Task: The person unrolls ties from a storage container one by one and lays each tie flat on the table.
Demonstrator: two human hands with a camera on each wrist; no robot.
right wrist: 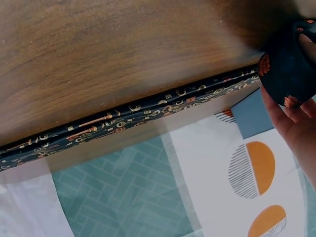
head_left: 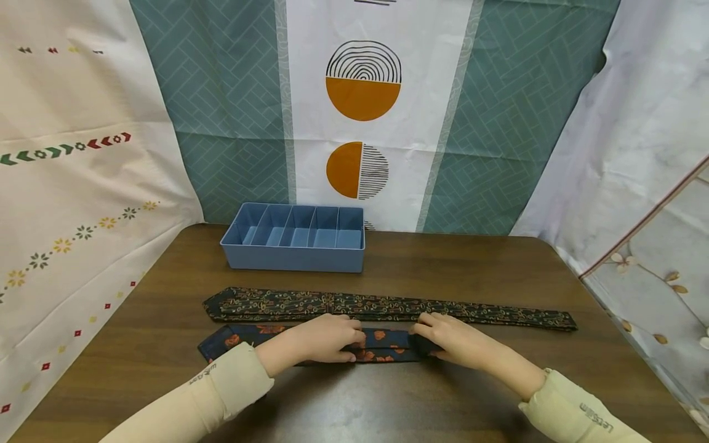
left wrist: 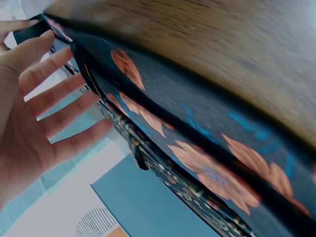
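A navy necktie with orange flowers (head_left: 382, 355) lies crosswise on the table, its pointed end to the left. My right hand (head_left: 451, 339) grips its right end. In the right wrist view, fingers and thumb are around a dark curved bend of this floral tie (right wrist: 286, 69). My left hand (head_left: 327, 338) rests at the middle of the tie. The left wrist view shows the left hand (left wrist: 49, 108) with fingers straight and spread, fingertips at the tie's edge. Just beyond lies a dark necktie with a small gold pattern (head_left: 288, 304), stretched flat and parallel to the floral one.
A blue box (head_left: 293, 258) with several divided compartments stands at the back left of the brown wooden table (head_left: 443, 264). Patterned cloths (head_left: 232, 123) hang behind the table and along both its sides.
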